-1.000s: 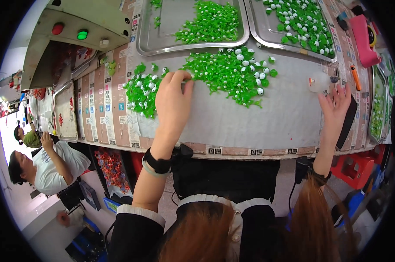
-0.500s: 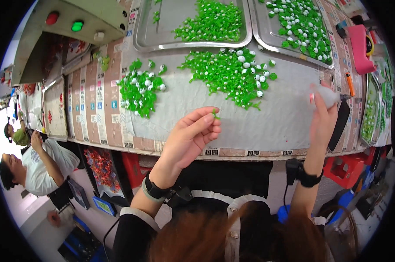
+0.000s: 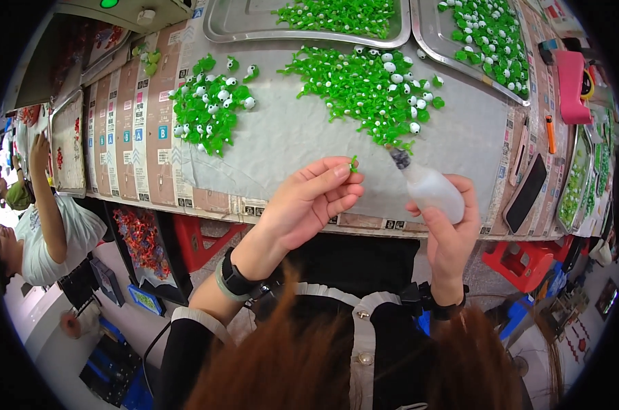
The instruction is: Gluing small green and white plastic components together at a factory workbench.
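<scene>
Between the thumb and forefinger of my left hand (image 3: pixel 316 201) is a small green plastic piece (image 3: pixel 354 164). My right hand (image 3: pixel 453 229) is wrapped round a white squeeze bottle (image 3: pixel 434 193), its dark nozzle (image 3: pixel 399 159) tilted toward the upper left, apart from the green piece. Just beyond both hands lies a pile of small green plastic pieces (image 3: pixel 354 89), with white eyeball-like beads among them at its right side. A smaller heap of green pieces with white eyeball beads (image 3: pixel 210 109) sits to the left on the grey sheet (image 3: pixel 268 147).
Two metal trays (image 3: pixel 309 35) (image 3: pixel 473 68) of green pieces stand at the back. On the right lie a black flat object (image 3: pixel 526 193), an orange cutter (image 3: pixel 550 134) and a pink tape dispenser (image 3: pixel 573 89). Another person (image 3: pixel 49 239) sits at far left.
My right hand has brought the squeeze bottle from the right side of the table in toward my left hand, and its nozzle now points up-left. My left hand keeps its pinch on the green piece.
</scene>
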{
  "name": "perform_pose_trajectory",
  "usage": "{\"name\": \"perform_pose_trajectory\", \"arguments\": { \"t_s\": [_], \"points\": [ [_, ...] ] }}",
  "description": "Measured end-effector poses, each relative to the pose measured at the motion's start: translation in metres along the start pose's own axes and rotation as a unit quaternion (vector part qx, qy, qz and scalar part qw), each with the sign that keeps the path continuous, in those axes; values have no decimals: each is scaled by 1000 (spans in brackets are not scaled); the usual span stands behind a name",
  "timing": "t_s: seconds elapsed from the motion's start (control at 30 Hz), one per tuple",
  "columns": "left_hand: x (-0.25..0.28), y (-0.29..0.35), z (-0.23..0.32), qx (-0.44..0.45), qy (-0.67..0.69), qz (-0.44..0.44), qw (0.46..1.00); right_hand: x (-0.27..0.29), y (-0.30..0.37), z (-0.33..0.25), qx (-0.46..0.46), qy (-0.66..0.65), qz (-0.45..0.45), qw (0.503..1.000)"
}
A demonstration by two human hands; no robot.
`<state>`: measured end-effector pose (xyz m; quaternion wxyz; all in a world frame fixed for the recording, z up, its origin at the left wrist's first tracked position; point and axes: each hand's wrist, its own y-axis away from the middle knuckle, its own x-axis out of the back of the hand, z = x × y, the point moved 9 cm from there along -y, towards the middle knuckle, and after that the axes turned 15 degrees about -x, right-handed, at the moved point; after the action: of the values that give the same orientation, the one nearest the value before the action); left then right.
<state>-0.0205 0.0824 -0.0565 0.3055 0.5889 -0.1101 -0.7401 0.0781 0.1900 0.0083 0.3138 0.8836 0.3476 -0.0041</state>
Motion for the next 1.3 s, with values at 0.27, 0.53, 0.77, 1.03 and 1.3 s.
{"name": "perform_pose_trajectory", "arguments": {
  "t_s": [0.27,0.53,0.77,1.03,1.3],
  "points": [
    [0,1,-1,15,-27,19,999,24,-21,13,69,-144,27,987],
    [8,3,-2,14,-116,57,992,43,-26,27,75,-178,77,978],
    [9,1,-4,17,-138,54,989,46,-28,27,59,-173,92,979],
    [7,1,-3,10,-147,54,988,43,-28,22,58,-151,93,983],
    [7,2,-2,9,-155,59,986,41,-29,23,63,-130,91,985]
  ]
}}
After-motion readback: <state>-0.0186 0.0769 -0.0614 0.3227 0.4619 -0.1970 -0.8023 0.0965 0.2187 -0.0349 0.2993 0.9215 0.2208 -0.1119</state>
